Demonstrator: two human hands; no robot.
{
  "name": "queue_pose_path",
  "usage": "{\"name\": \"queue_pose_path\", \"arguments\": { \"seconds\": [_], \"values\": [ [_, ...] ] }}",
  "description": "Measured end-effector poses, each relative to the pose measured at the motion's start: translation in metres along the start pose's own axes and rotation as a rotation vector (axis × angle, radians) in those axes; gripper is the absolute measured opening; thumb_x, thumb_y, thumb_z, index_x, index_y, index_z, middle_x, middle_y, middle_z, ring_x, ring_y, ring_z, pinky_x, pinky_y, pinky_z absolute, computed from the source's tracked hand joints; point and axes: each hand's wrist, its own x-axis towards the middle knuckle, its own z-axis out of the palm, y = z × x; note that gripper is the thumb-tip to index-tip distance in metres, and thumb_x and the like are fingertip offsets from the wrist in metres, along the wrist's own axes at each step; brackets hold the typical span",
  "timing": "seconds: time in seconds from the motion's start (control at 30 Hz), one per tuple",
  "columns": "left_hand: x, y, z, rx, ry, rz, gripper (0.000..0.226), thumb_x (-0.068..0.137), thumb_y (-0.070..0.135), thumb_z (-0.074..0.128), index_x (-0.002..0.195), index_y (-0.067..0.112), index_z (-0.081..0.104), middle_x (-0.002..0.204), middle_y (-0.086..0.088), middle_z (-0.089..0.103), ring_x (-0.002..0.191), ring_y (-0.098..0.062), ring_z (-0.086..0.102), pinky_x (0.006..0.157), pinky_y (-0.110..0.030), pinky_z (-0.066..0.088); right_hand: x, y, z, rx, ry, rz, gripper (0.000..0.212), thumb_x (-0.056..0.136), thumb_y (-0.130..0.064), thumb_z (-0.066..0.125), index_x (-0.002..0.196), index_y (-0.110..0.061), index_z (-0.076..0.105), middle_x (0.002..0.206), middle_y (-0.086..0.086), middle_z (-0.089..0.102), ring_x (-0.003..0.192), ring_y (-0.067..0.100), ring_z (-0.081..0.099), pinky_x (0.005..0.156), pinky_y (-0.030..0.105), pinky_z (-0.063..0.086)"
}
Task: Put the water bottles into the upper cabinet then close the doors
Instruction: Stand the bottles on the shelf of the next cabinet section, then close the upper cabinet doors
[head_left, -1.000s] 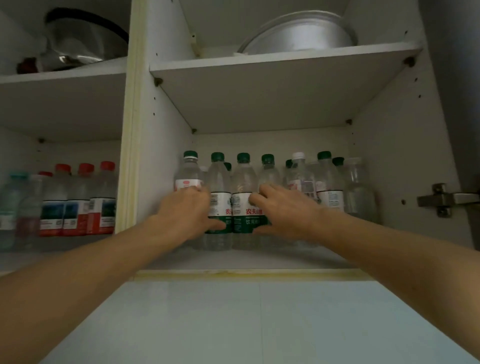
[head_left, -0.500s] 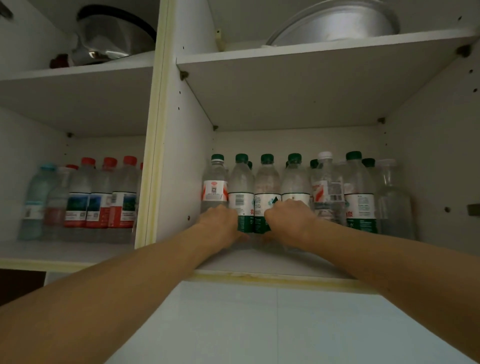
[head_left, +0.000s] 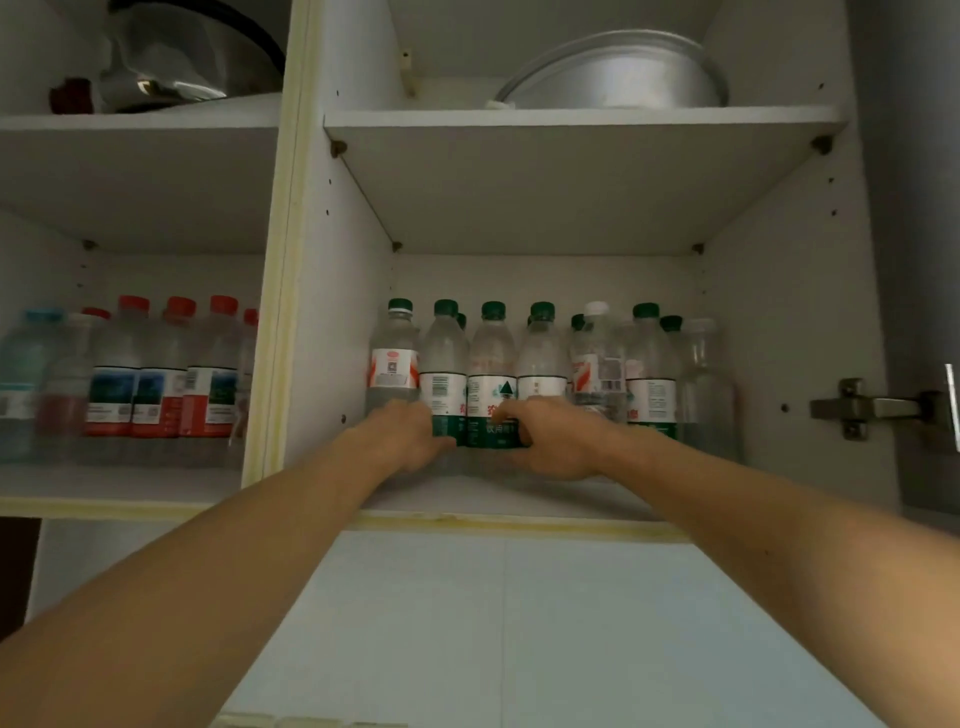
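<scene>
Hands reach into an open upper cabinet (head_left: 291, 291). The left hand (head_left: 410, 436) and right hand (head_left: 553, 441) rest against green-capped water bottles (head_left: 491, 374) standing in rows on the lower right shelf (head_left: 498, 499), fingers curled round the bottles' lower halves. Red-capped bottles (head_left: 161, 374) fill the left compartment. Metal pans (head_left: 618, 73) sit above.

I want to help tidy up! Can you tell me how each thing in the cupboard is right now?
Green-capped clear plastic water bottles: upright, capped, on the lower right shelf.
Red-capped clear plastic water bottles: upright, capped, lower left shelf.
Left hand: touching a green-capped bottle.
Right hand: curled round a green-capped bottle.
White cabinet: open.
Round silver metal pan: resting on the top shelf.
</scene>
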Motion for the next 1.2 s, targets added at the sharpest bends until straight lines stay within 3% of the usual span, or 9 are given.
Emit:
{"name": "queue_pose_path", "arguments": {
  "seconds": [0.1, 0.2, 0.3, 0.57, 0.7, 0.83, 0.93, 1.0, 1.2],
  "values": [
    [-0.018, 0.002, -0.015, -0.174, 0.057, 0.003, 0.040, 0.097, 0.041, 0.061, 0.130, 0.018, 0.059, 0.125, -0.009, 0.065, 0.103, -0.022, 0.063, 0.089, -0.032, 0.048, -0.031, -0.004, -0.017, 0.072, 0.127, 0.042, 0.043, 0.096, -0.028, 0.065, 0.137, -0.022, 0.053, 0.106, -0.004, 0.057, 0.091, 0.014, 0.053, 0.082, 0.030, 0.045],
    [-0.045, 0.016, -0.026, -0.362, 0.196, 0.061, 0.020, 0.099, 0.038, 0.059, 0.094, 0.019, 0.061, 0.108, -0.007, 0.066, 0.095, -0.022, 0.062, 0.085, -0.037, 0.052, -0.076, -0.011, -0.033, 0.100, 0.225, 0.134, 0.038, 0.097, -0.027, 0.063, 0.133, -0.018, 0.056, 0.112, -0.002, 0.061, 0.094, 0.015, 0.059, 0.084, 0.032, 0.053],
    [-0.083, 0.039, -0.033, -0.615, 0.324, 0.151, 0.014, 0.102, 0.034, 0.055, 0.096, 0.022, 0.057, 0.092, 0.003, 0.061, 0.078, -0.008, 0.058, 0.065, -0.021, 0.044, -0.123, -0.025, -0.047, 0.084, 0.328, 0.188, 0.026, 0.097, -0.024, 0.061, 0.122, -0.016, 0.062, 0.115, 0.000, 0.065, 0.096, 0.014, 0.060, 0.083, 0.029, 0.051],
    [-0.185, 0.099, -0.036, -1.183, 0.351, 0.410, 0.019, 0.104, 0.038, 0.047, 0.105, 0.024, 0.060, 0.105, 0.004, 0.060, 0.093, -0.007, 0.058, 0.074, -0.023, 0.042, -0.229, -0.089, -0.070, 0.178, 0.706, 0.401, 0.012, 0.097, -0.031, 0.060, 0.106, -0.026, 0.065, 0.100, -0.006, 0.063, 0.088, 0.006, 0.060, 0.075, 0.018, 0.043],
    [-0.210, 0.137, -0.058, -1.297, 0.291, 0.464, 0.020, 0.106, 0.040, 0.042, 0.108, 0.027, 0.058, 0.106, 0.008, 0.059, 0.098, -0.006, 0.057, 0.075, -0.022, 0.041, -0.283, -0.113, -0.110, 0.163, 0.925, 0.497, 0.016, 0.098, -0.029, 0.060, 0.112, -0.026, 0.067, 0.104, -0.003, 0.068, 0.089, 0.009, 0.063, 0.080, 0.021, 0.049],
    [-0.239, 0.194, -0.074, -1.274, 0.191, 0.572, 0.027, 0.105, 0.042, 0.042, 0.126, 0.028, 0.053, 0.124, 0.010, 0.055, 0.108, -0.008, 0.053, 0.085, -0.015, 0.038, -0.348, -0.132, -0.174, -0.050, 1.077, 0.521, 0.024, 0.099, -0.021, 0.058, 0.121, -0.016, 0.065, 0.118, 0.003, 0.061, 0.097, 0.010, 0.061, 0.079, 0.003, 0.041],
    [-0.272, 0.244, -0.081, -1.175, 0.144, 0.688, 0.051, 0.103, 0.049, 0.043, 0.147, 0.024, 0.040, 0.150, 0.001, 0.036, 0.131, -0.016, 0.043, 0.107, -0.028, 0.034, -0.402, -0.141, -0.215, -0.292, 1.112, 0.533, 0.030, 0.099, -0.021, 0.056, 0.129, -0.016, 0.061, 0.129, 0.002, 0.053, 0.115, 0.019, 0.055, 0.101, 0.035, 0.048],
    [-0.295, 0.278, -0.087, -1.149, 0.115, 0.798, 0.063, 0.100, 0.055, 0.047, 0.154, 0.028, 0.028, 0.161, 0.005, 0.017, 0.146, -0.020, 0.028, 0.115, -0.033, 0.029, -0.436, -0.143, -0.236, -0.449, 1.118, 0.522, 0.034, 0.099, -0.022, 0.055, 0.132, -0.018, 0.058, 0.136, 0.001, 0.046, 0.122, 0.024, 0.047, 0.101, 0.050, 0.046],
    [-0.354, 0.368, -0.104, -1.126, -0.005, 0.863, 0.093, 0.086, 0.068, 0.059, 0.157, 0.048, 0.001, 0.164, 0.013, -0.020, 0.155, -0.027, -0.005, 0.122, -0.053, 0.016, -0.517, -0.133, -0.267, -0.724, 1.164, 0.639, 0.059, 0.096, -0.017, 0.062, 0.150, -0.014, 0.039, 0.156, 0.015, 0.026, 0.140, 0.028, 0.028, 0.111, 0.036, 0.032]
  ]
}}
